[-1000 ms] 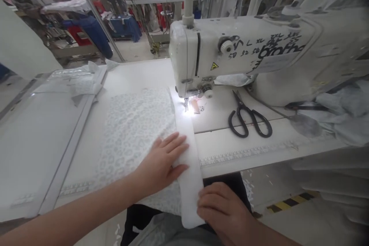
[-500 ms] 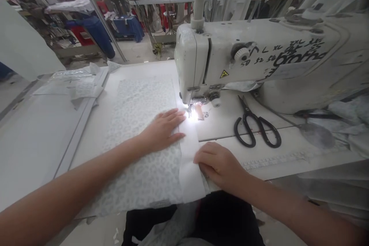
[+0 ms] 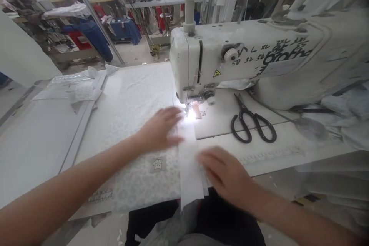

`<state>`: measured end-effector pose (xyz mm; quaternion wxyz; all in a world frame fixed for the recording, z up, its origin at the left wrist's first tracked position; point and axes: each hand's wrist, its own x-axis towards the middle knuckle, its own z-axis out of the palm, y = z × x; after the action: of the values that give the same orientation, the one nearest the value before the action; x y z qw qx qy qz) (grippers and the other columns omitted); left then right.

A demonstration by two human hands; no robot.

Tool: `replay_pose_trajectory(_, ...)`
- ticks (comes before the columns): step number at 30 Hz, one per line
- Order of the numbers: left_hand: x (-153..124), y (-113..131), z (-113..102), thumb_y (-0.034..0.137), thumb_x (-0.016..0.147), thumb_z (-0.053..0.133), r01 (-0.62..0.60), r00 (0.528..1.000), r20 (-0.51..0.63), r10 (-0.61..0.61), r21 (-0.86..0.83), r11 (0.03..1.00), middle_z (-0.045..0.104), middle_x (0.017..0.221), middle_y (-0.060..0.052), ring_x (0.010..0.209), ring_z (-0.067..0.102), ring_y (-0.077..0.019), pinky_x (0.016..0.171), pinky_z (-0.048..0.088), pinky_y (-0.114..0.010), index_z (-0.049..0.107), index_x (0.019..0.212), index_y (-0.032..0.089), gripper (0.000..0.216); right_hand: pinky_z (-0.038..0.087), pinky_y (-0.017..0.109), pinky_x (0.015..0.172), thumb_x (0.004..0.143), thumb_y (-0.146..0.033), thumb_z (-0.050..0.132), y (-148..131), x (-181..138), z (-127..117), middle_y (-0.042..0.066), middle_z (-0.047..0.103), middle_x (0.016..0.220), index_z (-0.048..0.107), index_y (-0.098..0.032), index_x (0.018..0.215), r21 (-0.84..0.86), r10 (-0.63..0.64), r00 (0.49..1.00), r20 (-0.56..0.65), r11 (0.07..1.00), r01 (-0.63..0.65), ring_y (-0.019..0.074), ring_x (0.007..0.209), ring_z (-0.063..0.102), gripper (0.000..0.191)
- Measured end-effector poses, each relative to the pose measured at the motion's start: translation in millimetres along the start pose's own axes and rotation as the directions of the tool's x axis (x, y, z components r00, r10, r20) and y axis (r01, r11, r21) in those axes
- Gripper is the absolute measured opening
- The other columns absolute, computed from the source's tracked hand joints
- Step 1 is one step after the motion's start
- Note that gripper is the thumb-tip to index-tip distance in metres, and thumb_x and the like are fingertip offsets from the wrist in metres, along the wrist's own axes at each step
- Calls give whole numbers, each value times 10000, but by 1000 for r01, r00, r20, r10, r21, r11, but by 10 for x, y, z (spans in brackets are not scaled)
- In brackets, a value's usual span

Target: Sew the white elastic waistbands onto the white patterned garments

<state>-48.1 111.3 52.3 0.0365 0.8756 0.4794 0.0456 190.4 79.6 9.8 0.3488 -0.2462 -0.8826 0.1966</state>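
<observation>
My left hand (image 3: pixel 161 128) lies on a pale leopard-print fabric (image 3: pixel 144 184), fingers stretched forward close to the lit presser foot (image 3: pixel 188 110). It is blurred by motion. A white strip (image 3: pixel 190 177) runs along the fabric's right edge, up under the sewing machine (image 3: pixel 239 57). With fingers curled and thumb drawn in, my right hand (image 3: pixel 223 169) pinches the right edge of this strip; its fingertips are smeared. A small grey patch with a crown-like picture (image 3: pixel 157 164) shows on the fabric below my left wrist.
Black-handled scissors (image 3: pixel 252 121) lie on the table right of the needle, blades pointing away. A printed ruler scale (image 3: pixel 271 154) runs near the front edge. Crumpled fabric (image 3: pixel 331 123) sits at the right, and plastic-wrapped pieces (image 3: pixel 69 82) at the left. Other sewing stations stand behind.
The printed fabric has slid away from me under my left hand, and the picture patch has come into sight. Both hands are blurred. The view has shifted slightly right.
</observation>
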Motion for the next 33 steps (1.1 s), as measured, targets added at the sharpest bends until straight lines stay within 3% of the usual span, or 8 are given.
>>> replay_pose_trajectory(3,-506,512,191,572,760,537,-222,968,102,227,-62,973,381,1383,-83,1226,365,-312,999,339,-502,318,1361,212,734,525,326,612,802,-99,491,-274,-544,32,59,640,817,544,-185,1044,86,93,995,48,992,-97,191,698,602,262)
replay_pose_trajectory(6,-849,872,390,208,832,496,-233,973,8,233,37,972,476,1277,-119,1120,438,-289,917,376,-469,320,1362,178,559,501,250,503,861,-148,457,-380,-804,160,19,635,734,552,-195,999,323,414,896,162,836,-444,140,581,596,174)
replay_pose_trajectory(8,-904,966,461,90,832,416,-199,978,-59,202,56,978,541,1145,-125,1007,486,-246,863,404,-422,400,1296,146,467,488,224,492,877,-171,453,-383,-820,224,16,629,733,566,-187,977,391,496,848,185,755,-527,127,583,592,151)
replay_pose_trajectory(10,-863,985,464,87,842,403,-175,980,-94,173,-8,985,566,1020,-106,897,503,-211,792,434,-383,489,1172,137,345,475,231,517,864,-154,467,-366,-781,235,18,612,732,577,-189,941,337,449,889,89,826,-451,127,607,573,138)
replay_pose_trajectory(14,-747,1002,353,75,851,418,-108,987,-143,76,-226,968,569,914,-65,821,496,-167,720,452,-323,527,1032,154,226,467,321,683,816,-120,534,-307,-710,182,43,595,809,562,-198,945,-13,161,968,-194,986,-166,175,765,547,153)
replay_pose_trajectory(18,-720,1080,298,89,878,409,-83,984,-179,18,-363,928,575,923,-53,831,491,-151,721,456,-300,523,1054,174,226,421,358,796,819,-129,556,-241,-676,194,51,615,887,561,-194,953,-226,4,982,-187,973,-47,196,892,529,149)
replay_pose_trajectory(25,-715,1150,390,95,875,430,-96,981,-194,24,-373,923,581,902,-52,816,484,-148,705,463,-287,547,1016,162,195,420,314,740,823,-77,545,-177,-666,219,11,647,824,584,-190,875,-154,-109,982,-152,984,85,163,845,538,130)
replay_pose_trajectory(33,-723,1166,438,98,873,438,-127,968,-248,48,-314,941,585,897,-40,820,497,-139,734,461,-290,543,1032,171,204,452,355,802,816,-88,550,-188,-602,165,48,650,958,581,-178,921,14,-84,985,-150,996,87,187,933,546,142)
